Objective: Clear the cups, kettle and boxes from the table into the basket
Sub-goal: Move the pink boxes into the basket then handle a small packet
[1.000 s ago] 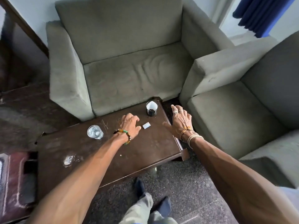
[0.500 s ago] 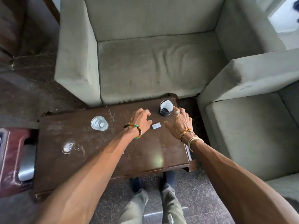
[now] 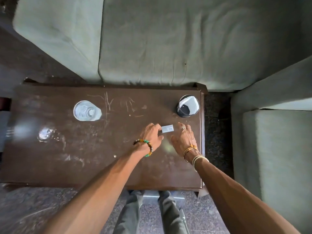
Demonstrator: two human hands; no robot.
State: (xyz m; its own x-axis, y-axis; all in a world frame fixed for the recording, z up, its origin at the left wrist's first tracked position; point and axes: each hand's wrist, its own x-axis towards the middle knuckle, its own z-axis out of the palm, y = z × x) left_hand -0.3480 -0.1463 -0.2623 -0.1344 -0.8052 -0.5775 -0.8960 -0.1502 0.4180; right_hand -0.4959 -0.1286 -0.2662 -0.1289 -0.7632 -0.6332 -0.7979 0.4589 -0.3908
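Crosswise between our hands lies the small white box (image 3: pixel 167 128): left hand (image 3: pixel 152 136), nearer, curls at its left end, grip uncertain; right hand (image 3: pixel 184 140) relaxed, just beside.
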